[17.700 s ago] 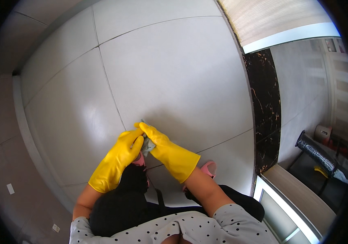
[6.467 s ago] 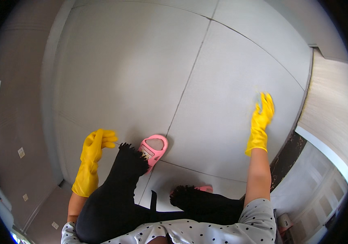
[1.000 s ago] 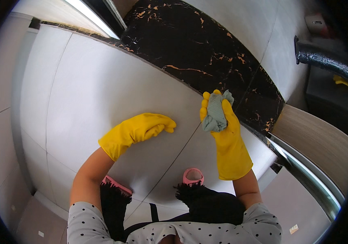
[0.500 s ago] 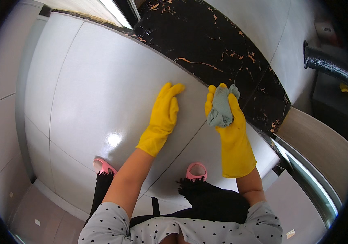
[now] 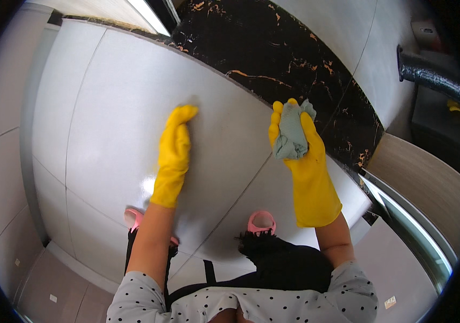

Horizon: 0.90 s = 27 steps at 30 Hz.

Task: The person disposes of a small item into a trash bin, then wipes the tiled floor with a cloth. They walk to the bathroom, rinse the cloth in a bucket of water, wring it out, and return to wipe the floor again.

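Note:
Both of my hands wear long yellow rubber gloves. A crumpled grey-green cloth [image 5: 291, 132] lies in the upturned palm of my right hand [image 5: 304, 146], with the fingers and thumb curled round it. My right hand is near the border between the pale tiles and the black marble strip. Over the white floor tiles [image 5: 111, 102], my left hand [image 5: 175, 141] holds nothing that I can see. Its fingers reach forward, bent a little at the tips, and are slightly blurred. Whether it touches the tile I cannot tell.
Black marble with orange veins [image 5: 251, 37] runs diagonally across the far side. A wooden panel [image 5: 418, 172] and a glass-edged frame [image 5: 410, 226] stand at the right. Far right is a shiny black tube [image 5: 434, 79]. My pink slippers [image 5: 262, 221] rest on the tiles.
My left hand has moved left across the tiles, away from my right hand. My right hand has risen slightly in the picture, still holding the cloth.

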Available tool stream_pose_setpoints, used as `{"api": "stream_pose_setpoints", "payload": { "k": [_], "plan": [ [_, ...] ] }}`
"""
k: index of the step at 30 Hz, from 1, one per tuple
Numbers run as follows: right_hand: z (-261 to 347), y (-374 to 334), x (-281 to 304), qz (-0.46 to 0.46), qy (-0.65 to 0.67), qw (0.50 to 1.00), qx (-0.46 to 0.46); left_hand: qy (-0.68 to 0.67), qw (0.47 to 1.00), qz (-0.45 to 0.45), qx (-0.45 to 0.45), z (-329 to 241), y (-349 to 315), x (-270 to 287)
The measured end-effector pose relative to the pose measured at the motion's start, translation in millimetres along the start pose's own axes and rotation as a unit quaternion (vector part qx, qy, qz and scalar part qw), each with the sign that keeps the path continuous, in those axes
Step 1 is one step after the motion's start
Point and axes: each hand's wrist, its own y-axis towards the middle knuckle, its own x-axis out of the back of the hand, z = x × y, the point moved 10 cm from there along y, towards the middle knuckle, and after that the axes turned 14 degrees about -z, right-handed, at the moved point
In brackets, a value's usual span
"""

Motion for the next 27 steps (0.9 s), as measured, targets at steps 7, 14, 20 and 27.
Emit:
{"api": "stream_pose_setpoints", "payload": {
  "k": [7, 14, 20, 27],
  "plan": [
    [2, -5, -4, 0.064, -0.021, 0.998, 0.006, -0.082, 0.968, 0.237, -0.018, -25, 19, -92],
    [14, -14, -1, 0.039, -0.022, 0.998, 0.042, -0.081, 0.925, 0.365, -0.070, -24, -41, -98],
    [22, -28, 0, 0.058, -0.027, 0.997, 0.050, -0.058, 0.935, 0.341, -0.078, -39, -70, -81],
    [31, -31, -6, 0.048, -0.004, 0.998, 0.047, 0.027, 0.929, 0.300, -0.215, -71, -131, -186]
  ]
}}
